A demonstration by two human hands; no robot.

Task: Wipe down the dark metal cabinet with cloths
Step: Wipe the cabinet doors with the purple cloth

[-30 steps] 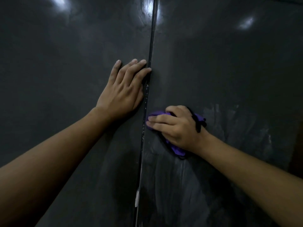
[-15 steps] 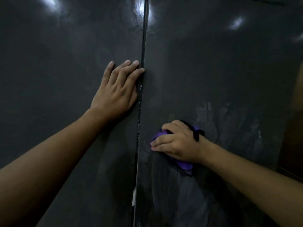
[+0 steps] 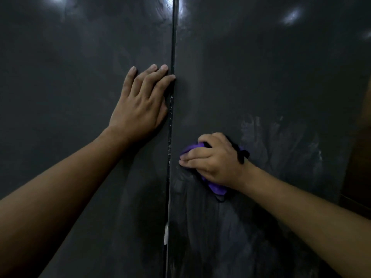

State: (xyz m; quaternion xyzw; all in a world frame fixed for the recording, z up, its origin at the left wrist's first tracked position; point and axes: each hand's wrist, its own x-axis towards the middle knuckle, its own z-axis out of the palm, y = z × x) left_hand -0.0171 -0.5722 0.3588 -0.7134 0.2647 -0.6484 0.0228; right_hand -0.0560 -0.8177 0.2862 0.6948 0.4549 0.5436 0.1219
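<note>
The dark metal cabinet (image 3: 261, 57) fills my view, its two doors meeting at one vertical seam (image 3: 172, 47). Compared with half a second ago, my right hand (image 3: 218, 163) has slid the purple cloth (image 3: 215, 188) slightly up and back toward the seam on the right door (image 3: 291, 87). My left hand (image 3: 140, 109) has stayed flat on the left door (image 3: 70, 87), fingers straight, fingertips at the seam. I count one cloth, bunched under my curled right fingers, and one patch of pale wipe streaks (image 3: 281, 141) just right of it.
</note>
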